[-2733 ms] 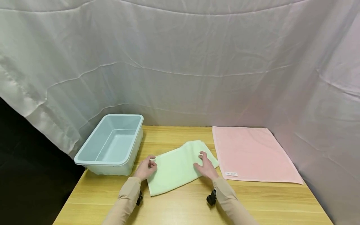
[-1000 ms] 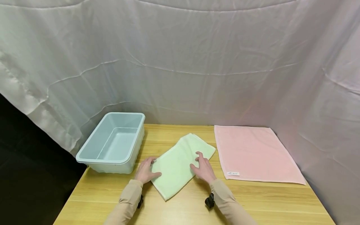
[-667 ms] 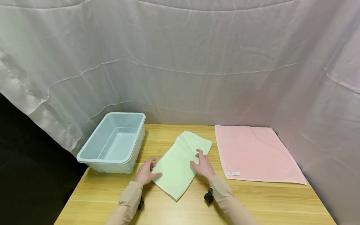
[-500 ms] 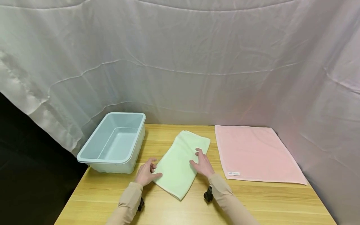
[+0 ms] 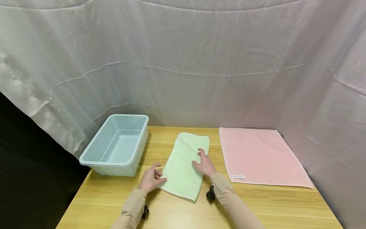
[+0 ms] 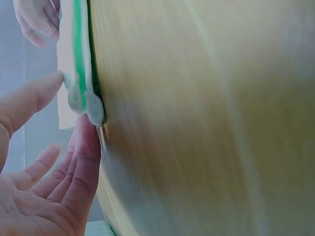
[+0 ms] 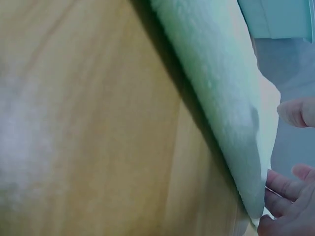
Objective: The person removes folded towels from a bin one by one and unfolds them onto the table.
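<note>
A pale green folded towel (image 5: 186, 165) lies on the wooden table in front of me. At its near left corner is my left hand (image 5: 150, 179); the left wrist view shows the thumb (image 6: 47, 88) at the towel's upper side and straight fingertips (image 6: 87, 128) touching its layered edge. My right hand (image 5: 205, 164) is over the towel's right side, thumb spread from the fingers. In the right wrist view those fingers (image 7: 283, 187) touch the far end of the towel, while the thumb (image 7: 295, 112) stands apart from it.
A light blue plastic bin (image 5: 114, 164) stands at the left of the table, nothing visible inside. Spread flat at the right is a pink towel (image 5: 263, 157) with a white label (image 5: 238, 176). Grey curtain (image 5: 183, 63) hangs behind and at the sides.
The green towel has turned clockwise from slanting to nearly lengthwise, its near corner swinging right and its far end left. Both hands have stayed beside it, shifting slightly.
</note>
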Demonstrator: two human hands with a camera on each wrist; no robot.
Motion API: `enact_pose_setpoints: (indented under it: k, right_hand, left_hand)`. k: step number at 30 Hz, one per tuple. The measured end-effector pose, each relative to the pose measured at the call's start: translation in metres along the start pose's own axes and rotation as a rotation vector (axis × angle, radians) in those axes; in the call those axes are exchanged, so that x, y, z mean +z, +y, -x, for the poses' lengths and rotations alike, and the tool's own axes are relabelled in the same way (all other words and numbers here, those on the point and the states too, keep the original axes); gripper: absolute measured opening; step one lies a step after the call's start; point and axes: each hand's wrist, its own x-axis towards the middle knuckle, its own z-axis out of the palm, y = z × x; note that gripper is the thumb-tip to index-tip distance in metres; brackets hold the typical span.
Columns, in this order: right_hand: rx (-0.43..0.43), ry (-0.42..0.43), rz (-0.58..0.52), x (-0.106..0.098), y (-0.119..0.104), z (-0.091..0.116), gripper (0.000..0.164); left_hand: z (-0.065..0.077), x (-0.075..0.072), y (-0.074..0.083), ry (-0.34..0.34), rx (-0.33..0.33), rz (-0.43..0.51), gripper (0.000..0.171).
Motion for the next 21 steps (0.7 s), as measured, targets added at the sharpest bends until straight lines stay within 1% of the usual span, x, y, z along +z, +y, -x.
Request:
enact_pose_setpoints:
  k: [1,5,7,8,13,18,21]
  right_hand:
    - [0.003,-0.004,-0.003,0.000,0.001,-0.001,0.067]
    - [-0.009,-0.008,0.004,0.002,0.003,-0.006,0.066]
    - [-0.011,-0.012,0.006,0.003,0.004,-0.009,0.066]
    - [-0.018,-0.013,0.005,0.003,0.004,-0.010,0.066]
    - [-0.025,-0.033,-0.013,0.004,0.005,-0.016,0.066]
    - [-0.037,-0.050,-0.039,0.003,0.005,-0.021,0.067]
    - [-0.055,-0.042,-0.035,0.003,0.004,-0.021,0.065]
  left_hand:
    - [0.000,0.001,0.000,-0.001,0.006,0.000,0.062]
    - [0.002,0.003,0.002,-0.011,-0.015,0.033,0.062]
    - [0.003,0.005,0.002,-0.021,-0.007,0.034,0.061]
    - [0.004,0.006,0.002,-0.025,-0.015,0.042,0.061]
    - [0.008,0.009,0.002,-0.056,0.004,0.071,0.062]
    - [0.011,0.012,0.003,-0.081,-0.002,0.104,0.062]
    - [0.012,0.012,0.004,-0.092,-0.006,0.126,0.062]
